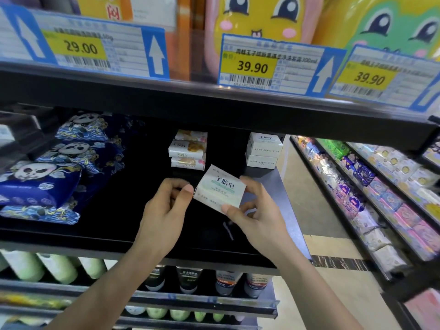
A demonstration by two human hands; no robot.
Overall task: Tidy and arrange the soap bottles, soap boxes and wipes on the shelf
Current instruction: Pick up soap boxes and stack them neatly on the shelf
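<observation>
A white soap box (220,188) with green print is held tilted above the black middle shelf (119,236). My right hand (254,210) pinches it at its right and lower edges. My left hand (166,206) has its fingers curled, and its thumb tip touches the box's left edge. Behind them stands a stack of yellow-patterned soap boxes (188,150), and to the right a stack of plain white soap boxes (263,150). Dark blue wipe packs (47,172) with panda faces are piled at the shelf's left.
The shelf above carries cartoon-faced soap bottles (259,15) and price tags (269,65). Below are rows of green bottles (57,267) and dark tubes (190,279). Another aisle shelf (371,198) of packets runs along the right, across a tiled floor.
</observation>
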